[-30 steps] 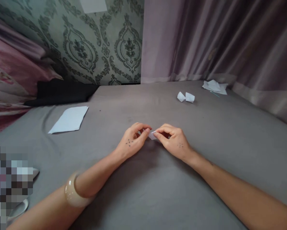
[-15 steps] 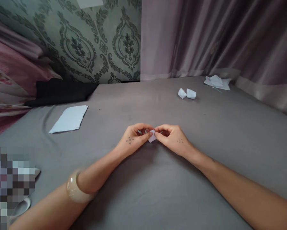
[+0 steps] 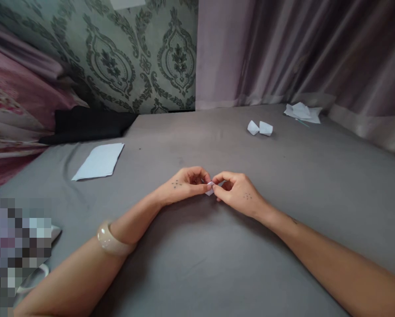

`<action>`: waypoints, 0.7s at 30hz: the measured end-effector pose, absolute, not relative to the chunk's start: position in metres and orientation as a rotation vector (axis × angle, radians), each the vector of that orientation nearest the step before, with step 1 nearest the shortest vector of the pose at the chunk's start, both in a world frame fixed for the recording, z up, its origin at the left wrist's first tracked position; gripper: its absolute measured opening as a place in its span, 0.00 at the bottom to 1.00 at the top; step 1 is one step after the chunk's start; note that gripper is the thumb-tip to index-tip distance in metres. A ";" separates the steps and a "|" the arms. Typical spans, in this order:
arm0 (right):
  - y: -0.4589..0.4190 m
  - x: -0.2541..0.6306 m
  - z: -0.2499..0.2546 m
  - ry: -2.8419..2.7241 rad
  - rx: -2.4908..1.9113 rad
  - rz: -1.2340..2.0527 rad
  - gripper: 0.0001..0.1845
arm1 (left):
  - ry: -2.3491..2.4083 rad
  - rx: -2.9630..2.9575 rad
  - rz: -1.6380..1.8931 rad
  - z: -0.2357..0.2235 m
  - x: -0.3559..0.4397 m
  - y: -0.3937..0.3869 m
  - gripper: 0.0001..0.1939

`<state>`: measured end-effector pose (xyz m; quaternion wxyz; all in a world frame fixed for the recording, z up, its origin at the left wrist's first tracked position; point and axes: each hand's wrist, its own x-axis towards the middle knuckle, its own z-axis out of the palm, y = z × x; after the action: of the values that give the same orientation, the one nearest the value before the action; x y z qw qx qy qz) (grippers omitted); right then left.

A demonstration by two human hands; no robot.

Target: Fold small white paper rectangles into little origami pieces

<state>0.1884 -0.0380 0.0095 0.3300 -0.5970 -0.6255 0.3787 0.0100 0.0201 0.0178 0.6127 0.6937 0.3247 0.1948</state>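
Observation:
A small folded piece of white paper [image 3: 209,192] is pinched between my two hands, just above the grey cloth surface [image 3: 197,264]. My left hand [image 3: 187,184] grips it from the left, thumb in front and fingers curled behind. From the right, my right hand [image 3: 235,190] closes thumb and fingertips on the same paper, and the fingertips of both hands nearly meet. Much of the paper is hidden by the fingers. A pale bangle [image 3: 113,241] circles my left forearm.
A stack of white paper sheets [image 3: 100,162] lies at the left. Two folded paper shapes [image 3: 260,128] sit at the back right, with crumpled paper [image 3: 302,112] and a thin stick [image 3: 303,123] farther right. Black cloth [image 3: 91,125] lies at the back left.
My left hand has turned slightly and its wrist has risen. Less of the folded paper shows between the fingers. The whole view has shifted a little.

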 end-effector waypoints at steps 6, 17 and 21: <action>-0.035 0.188 0.003 -1.669 -1.477 0.996 0.08 | 0.635 1.551 0.345 0.021 0.007 0.028 0.13; -0.039 0.184 0.007 -1.792 -1.404 0.804 0.05 | 0.562 1.595 0.279 0.024 0.002 0.035 0.10; -0.041 0.181 0.010 -1.831 -1.337 0.571 0.02 | 0.521 1.570 0.302 0.022 0.004 0.037 0.11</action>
<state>0.1814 -0.0410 0.0095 0.3910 -0.5263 -0.7209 0.2246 0.0036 0.0372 0.0220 0.6670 0.6955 0.2310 0.1340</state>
